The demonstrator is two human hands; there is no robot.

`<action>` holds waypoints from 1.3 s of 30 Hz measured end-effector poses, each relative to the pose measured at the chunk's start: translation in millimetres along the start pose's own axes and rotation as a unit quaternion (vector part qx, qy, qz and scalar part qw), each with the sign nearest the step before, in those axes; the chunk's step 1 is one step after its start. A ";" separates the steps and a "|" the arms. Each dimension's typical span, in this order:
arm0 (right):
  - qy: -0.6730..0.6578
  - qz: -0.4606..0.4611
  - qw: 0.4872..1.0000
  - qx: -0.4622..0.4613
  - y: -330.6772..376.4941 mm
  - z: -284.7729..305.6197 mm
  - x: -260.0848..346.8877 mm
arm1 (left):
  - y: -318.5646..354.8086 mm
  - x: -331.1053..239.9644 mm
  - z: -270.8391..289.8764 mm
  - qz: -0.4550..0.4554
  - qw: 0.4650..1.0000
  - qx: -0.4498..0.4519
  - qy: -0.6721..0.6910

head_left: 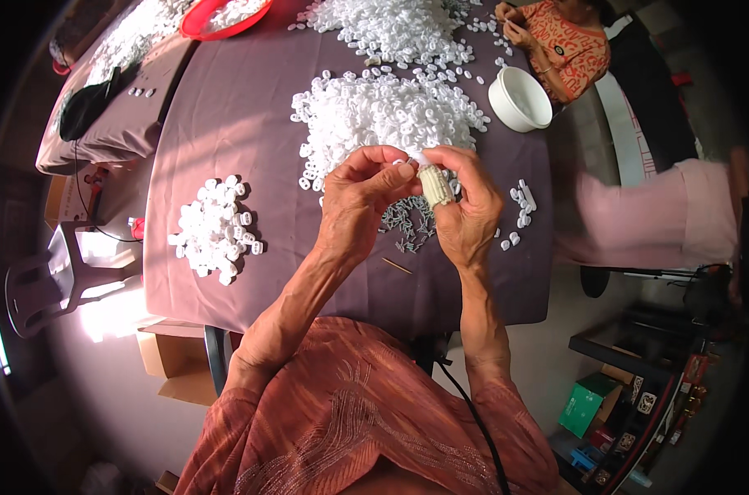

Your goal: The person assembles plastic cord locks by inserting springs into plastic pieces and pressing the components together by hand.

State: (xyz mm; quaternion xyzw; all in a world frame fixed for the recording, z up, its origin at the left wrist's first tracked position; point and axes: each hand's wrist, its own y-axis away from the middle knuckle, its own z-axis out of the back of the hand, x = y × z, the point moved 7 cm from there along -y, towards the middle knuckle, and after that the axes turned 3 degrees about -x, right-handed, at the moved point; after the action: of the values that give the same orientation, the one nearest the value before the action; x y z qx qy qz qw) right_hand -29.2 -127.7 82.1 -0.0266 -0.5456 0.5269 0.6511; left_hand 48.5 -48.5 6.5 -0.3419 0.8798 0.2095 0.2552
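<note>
Hands meet at the centre of the frame above a purple tabletop: our left hand pinches a small white plastic piece at its fingertips, while our right hand, thumb wrapped in pale tape, closes on the same piece. Just beyond lies a large heap of white pieces, beneath our hands a scatter of small grey pins, and at left a smaller white pile. We judge the tiny piece could slip from so light a pinch and vanish among the loose ones.

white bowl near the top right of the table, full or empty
Empty, as far as shows: the white bowl stands upright and its visible inside is bare white, while the small white plastic pieces lie heaped beside it.
</note>
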 end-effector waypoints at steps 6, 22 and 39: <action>-0.335 -0.266 0.904 -0.008 0.5 -4.6 -33.5 | 2.3 -6.6 -2.4 0.005 0.998 0.006 -0.055; -0.302 -0.267 0.915 0.003 -4.7 -4.4 -34.2 | 1.5 -6.7 -0.7 -0.005 0.994 -0.010 -0.107; -0.353 -0.286 0.891 -0.011 -4.0 -6.8 -40.6 | 8.2 -14.9 -10.1 -0.001 0.988 -0.007 -0.156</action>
State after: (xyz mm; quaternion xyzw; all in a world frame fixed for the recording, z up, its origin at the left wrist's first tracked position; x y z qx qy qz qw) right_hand -15.4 -154.8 54.1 0.3114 -0.7289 0.2867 0.5380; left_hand 49.1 -41.1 24.8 -0.3080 0.8271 0.2665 0.3872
